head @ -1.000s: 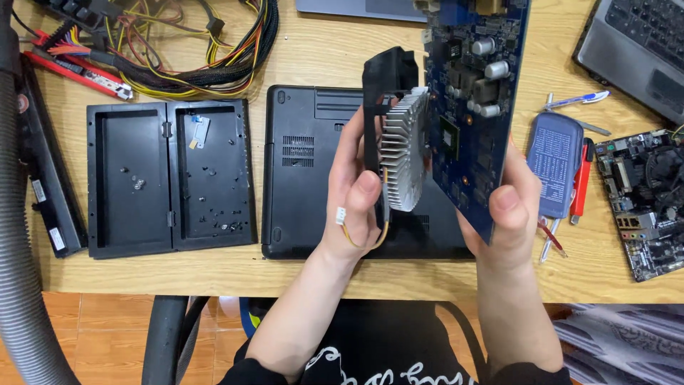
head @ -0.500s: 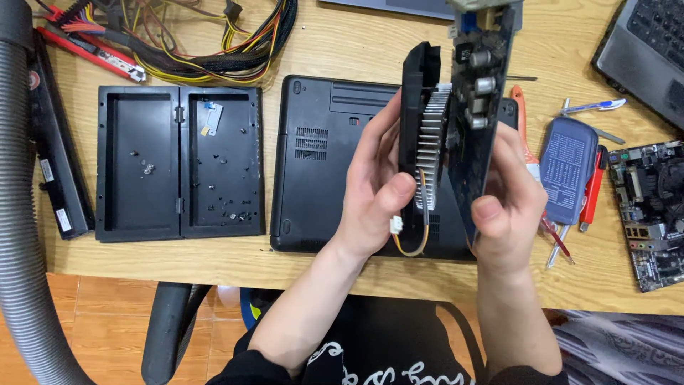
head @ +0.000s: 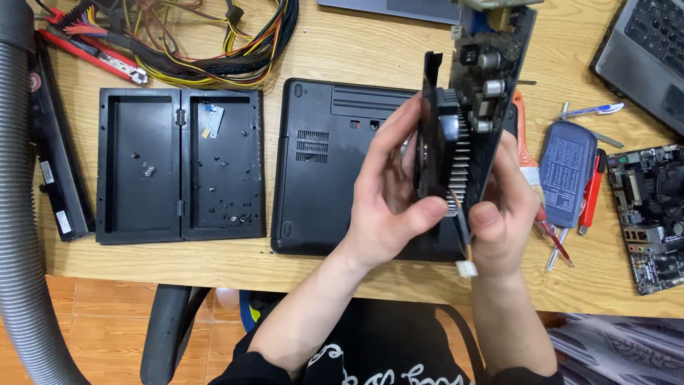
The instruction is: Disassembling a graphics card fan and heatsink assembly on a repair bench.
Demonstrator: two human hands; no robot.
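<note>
black tray (head: 182, 165), cable bundle (head: 206, 43), upturned laptop (head: 324, 164)

two hands, left hand (head: 388, 207) and right hand (head: 502, 214); one graphics card (head: 491, 85); one upturned black laptop (head: 328, 164); one two-compartment black tray (head: 182, 164); one bare motherboard (head: 652, 214); one blue pen (head: 591, 110).

A circuit board (head: 491, 78) with its fan (head: 436, 142) is standing edge-on at centre frame, sitting between the left hand (head: 388, 207) and the right hand (head: 502, 221). Under them an overturned laptop (head: 320, 164) is lying on the surface (head: 356, 50). To its left a two-part tray (head: 178, 164) is resting, with small screws (head: 146, 169) lying in it. Cables (head: 206, 43) are sprawling at upper left. A tool case (head: 566, 171) and another board (head: 652, 214) are lying at right.
</note>
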